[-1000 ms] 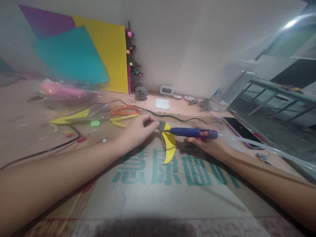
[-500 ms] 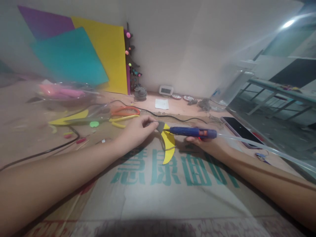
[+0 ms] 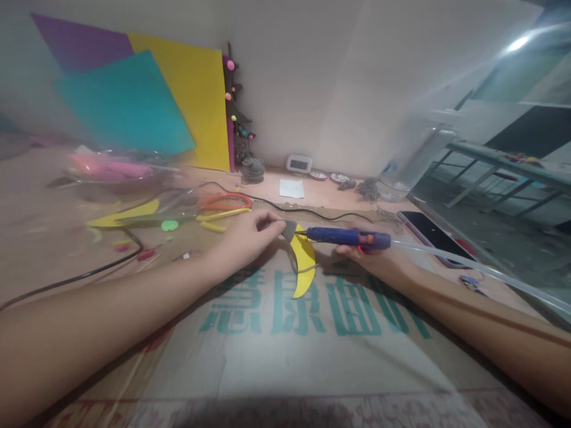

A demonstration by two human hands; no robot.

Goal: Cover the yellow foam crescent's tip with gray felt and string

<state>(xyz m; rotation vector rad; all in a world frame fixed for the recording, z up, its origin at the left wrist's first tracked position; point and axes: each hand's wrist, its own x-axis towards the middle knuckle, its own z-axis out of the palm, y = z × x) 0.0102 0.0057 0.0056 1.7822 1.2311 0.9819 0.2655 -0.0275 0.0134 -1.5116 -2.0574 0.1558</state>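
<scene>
My left hand [image 3: 255, 235] pinches a small dark grey piece [image 3: 289, 230] at the upper end of a yellow crescent shape [image 3: 305, 264]. A thin grey strand crosses the crescent's lower part. In my right hand [image 3: 369, 252] is a blue glue gun [image 3: 341, 236], its fingers partly hidden behind the body. The gun points left, its nozzle at the crescent's top beside the grey piece; whether it touches cannot be made out. A long clear glue stick [image 3: 473, 266] runs out of its back end. Below lies printed cardboard [image 3: 276, 362] with green characters.
Orange-handled scissors [image 3: 227, 201] and yellow-handled ones [image 3: 223, 219] lie left of my hands. A black cable [image 3: 307, 209] runs behind. A phone [image 3: 435, 238], keys [image 3: 471, 283] and a clear bottle [image 3: 413, 157] stand or lie at right. Coloured sheets [image 3: 129, 107] lean on the wall.
Hardly anything differs. Both hands, the glue gun and the yellow crescent keep their places, with only a tiny shift of the whole view.
</scene>
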